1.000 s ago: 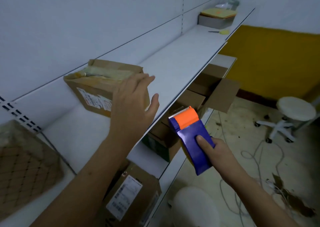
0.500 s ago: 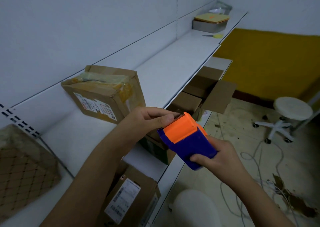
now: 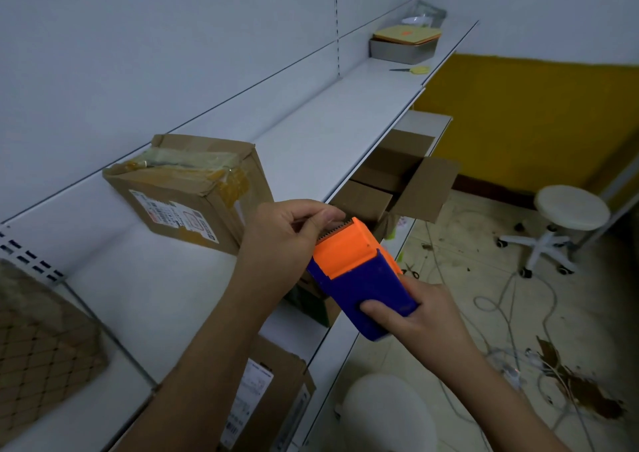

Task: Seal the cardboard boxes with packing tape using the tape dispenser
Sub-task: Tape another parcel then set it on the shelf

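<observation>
Running across the view is the long white shelf (image 3: 311,147), and its near end is getting cut off by the frame. On it the taped cardboard box (image 3: 186,189) is sitting closed, near the hands but not touching them. Under the shelf an open box (image 3: 401,182) is showing only partly, because the shelf edge is hiding its left side. The right hand (image 3: 425,317) is gripping the blue and orange tape dispenser (image 3: 359,275) by its lower body, in front of the shelf edge. The left hand (image 3: 287,240) is pinching at the toothed blade end with curled fingers; whether tape is between them, I cannot tell.
</observation>
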`<state>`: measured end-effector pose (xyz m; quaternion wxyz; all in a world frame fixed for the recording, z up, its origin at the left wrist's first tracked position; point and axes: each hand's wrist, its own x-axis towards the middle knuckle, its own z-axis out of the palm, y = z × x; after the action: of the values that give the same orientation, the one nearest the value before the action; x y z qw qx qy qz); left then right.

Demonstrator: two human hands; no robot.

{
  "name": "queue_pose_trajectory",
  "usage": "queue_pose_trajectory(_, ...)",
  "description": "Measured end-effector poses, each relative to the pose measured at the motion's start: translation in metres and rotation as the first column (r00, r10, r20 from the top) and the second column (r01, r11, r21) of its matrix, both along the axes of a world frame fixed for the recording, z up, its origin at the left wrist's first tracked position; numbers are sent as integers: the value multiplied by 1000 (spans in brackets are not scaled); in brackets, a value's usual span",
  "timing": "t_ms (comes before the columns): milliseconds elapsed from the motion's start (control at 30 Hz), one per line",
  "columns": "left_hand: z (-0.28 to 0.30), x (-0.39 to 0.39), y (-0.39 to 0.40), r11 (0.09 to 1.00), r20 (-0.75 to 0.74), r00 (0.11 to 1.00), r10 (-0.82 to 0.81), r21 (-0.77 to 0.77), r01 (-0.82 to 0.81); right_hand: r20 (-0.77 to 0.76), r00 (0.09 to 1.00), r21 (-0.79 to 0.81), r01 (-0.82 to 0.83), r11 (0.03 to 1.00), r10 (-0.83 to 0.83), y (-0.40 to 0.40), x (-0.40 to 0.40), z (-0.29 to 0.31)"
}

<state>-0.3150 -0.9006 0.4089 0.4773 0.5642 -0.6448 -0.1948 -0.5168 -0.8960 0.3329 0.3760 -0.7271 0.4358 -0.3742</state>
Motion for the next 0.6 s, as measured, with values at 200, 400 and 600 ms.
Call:
queue_pose_trajectory(200, 19, 11, -5, 990, -48, 991, 126, -59, -129, -26, 997, 29, 76, 997, -76, 3, -3, -14)
queue_pose_trajectory(400, 42, 31, 2, 972, -34, 984, 177, -148, -180, -37, 978, 198, 207, 958, -204, 13, -9, -43)
queue_pose_trajectory(600, 2, 11, 20, 859, 444, 845, 297, -510, -34, -72, 946, 180, 324, 929, -316, 1, 11, -36)
